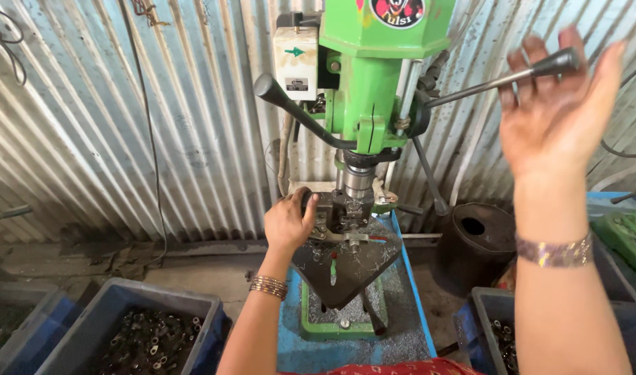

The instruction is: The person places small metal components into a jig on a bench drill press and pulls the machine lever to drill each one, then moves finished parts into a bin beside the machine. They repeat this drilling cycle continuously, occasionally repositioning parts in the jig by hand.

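A green bench drill press stands in front of corrugated metal sheeting. My left hand rests against the small metal fixture under the drill spindle, fingers curled on a dark part at its left side. My right hand is raised with fingers spread, palm open, right behind the black knob of the feed lever, touching or just off it. The dark work table below the fixture carries metal chips.
A blue crate of small dark metal parts sits at lower left, another crate of parts at lower right. A black cylindrical container stands right of the machine. A second black lever sticks out toward the left.
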